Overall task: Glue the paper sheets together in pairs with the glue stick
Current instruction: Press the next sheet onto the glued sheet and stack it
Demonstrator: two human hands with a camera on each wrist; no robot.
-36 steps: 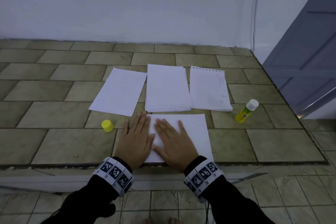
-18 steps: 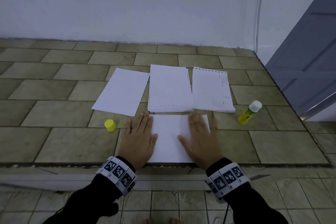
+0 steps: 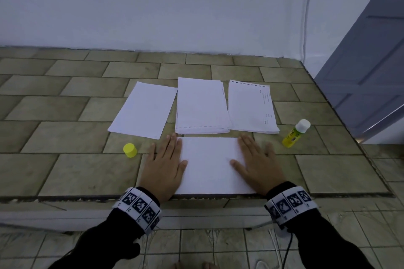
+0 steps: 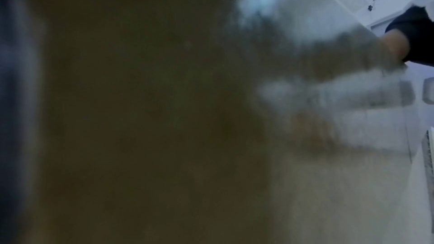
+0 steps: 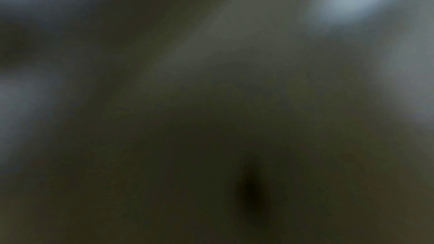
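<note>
A white paper sheet (image 3: 209,164) lies on the tiled ledge in front of me. My left hand (image 3: 166,159) lies flat on its left edge, fingers straight. My right hand (image 3: 256,159) presses flat on its right edge. Behind it lie a single sheet (image 3: 143,109), a thicker stack (image 3: 201,105) and a stack with printed marks (image 3: 251,107). The yellow glue stick (image 3: 296,133) with its white end lies tilted at the right. Its yellow cap (image 3: 130,150) stands at the left. Both wrist views are dark and blurred.
The tiled ledge (image 3: 65,137) ends at a front edge under my wrists, with a lower tiled floor (image 3: 218,247) below. A white wall (image 3: 175,6) rises behind and a grey door (image 3: 371,61) stands at the right.
My right hand has slid rightward across the sheet, from its middle to its right edge. My left hand has stayed on the left edge.
</note>
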